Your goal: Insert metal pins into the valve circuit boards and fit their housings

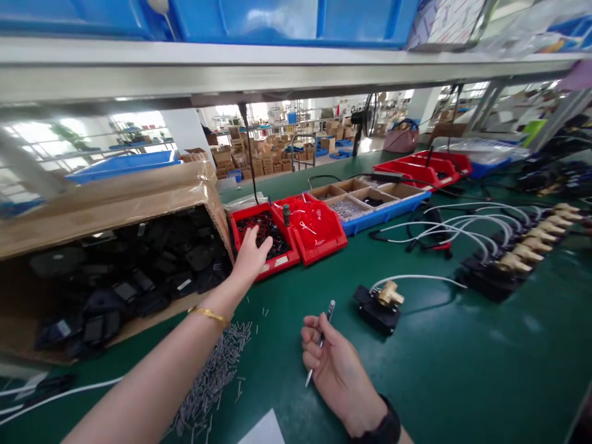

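Note:
My left hand (252, 254) reaches over the near red bin (280, 266), thumb and fingers apart at the small black and red parts (272, 234) inside. Whether a fingertip touches one of them I cannot tell. Lower down, my right hand (333, 364) is closed around a slim, pale pen (309, 375), its two ends sticking out above and below the fingers. To the right of that hand sits a black device with a brass fitting (390, 295) and a white cable. Many small grey pins (217, 364) lie in a heap below my left forearm.
A cardboard box (217, 216) full of black housings stands at left. Beside the near bin are a second red bin (326, 250) and a blue divided tray (393, 217). Several brass-fitted devices (513, 262) line the right side. A shelf (296, 71) with blue bins crosses above.

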{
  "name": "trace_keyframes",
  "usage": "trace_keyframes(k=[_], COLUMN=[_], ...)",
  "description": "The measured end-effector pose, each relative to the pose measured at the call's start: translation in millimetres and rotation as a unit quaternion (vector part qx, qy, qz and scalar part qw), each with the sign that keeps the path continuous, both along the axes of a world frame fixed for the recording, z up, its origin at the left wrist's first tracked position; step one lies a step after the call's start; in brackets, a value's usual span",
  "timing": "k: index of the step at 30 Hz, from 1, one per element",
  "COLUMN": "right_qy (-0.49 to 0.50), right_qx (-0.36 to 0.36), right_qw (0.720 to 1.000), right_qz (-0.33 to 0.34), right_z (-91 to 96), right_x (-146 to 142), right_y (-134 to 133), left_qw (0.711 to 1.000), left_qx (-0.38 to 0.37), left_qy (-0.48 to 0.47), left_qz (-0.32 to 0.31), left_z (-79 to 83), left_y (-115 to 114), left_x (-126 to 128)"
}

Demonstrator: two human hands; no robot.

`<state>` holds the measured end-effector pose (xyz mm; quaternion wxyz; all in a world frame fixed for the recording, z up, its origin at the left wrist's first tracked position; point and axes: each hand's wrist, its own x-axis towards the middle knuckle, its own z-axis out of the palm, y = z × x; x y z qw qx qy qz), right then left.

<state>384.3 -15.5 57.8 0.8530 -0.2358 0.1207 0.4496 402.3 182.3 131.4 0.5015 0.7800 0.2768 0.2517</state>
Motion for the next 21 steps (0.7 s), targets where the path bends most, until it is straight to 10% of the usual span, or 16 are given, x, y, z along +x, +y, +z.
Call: trace_keyframes(k=[4,7,10,13,15,18,21], right_qy=[-0.005,-0.047,-0.135,-0.299,-0.422,-0.533,-0.591], right_qx=[0.013,0.016,-0.003,-0.102,-0.259,-0.522,-0.636], right_qw=[1.000,0.999,0.991,0.945,0.853,0.609,0.466], right_qz=[-0.019,-0.016,-0.014,-0.080,-0.166,-0.270,-0.172], right_z=[5.9,7.9,12.8,25.7,36.5,43.6,31.5], right_x=[0.6,-1.7,-3.7,0.2,6.7,21.7,45.0], right_y=[-2.3,-1.4,-1.4,-13.6,-34.7,-80.9,-113.2], left_qw=[0.987,0.921,0.849,0.837,0.839,0.844,0.851], left_qx=[0.111,0.306,0.446,0.477,0.479,0.471,0.458], left_qy=[0.071,0.175,0.235,0.244,0.241,0.239,0.247], left_qz=[-0.095,-0.167,-0.159,-0.114,-0.098,-0.093,-0.073], left_z=[-55.0,-90.2,-107.3,-112.3,-111.2,-98.8,-70.3], left_y=[-32.3,-51.6,-54.6,-45.4,-37.8,-33.7,-41.7], left_x=[-39.2,-67.8,-81.9,-90.5,-98.2,-118.9,-154.7])
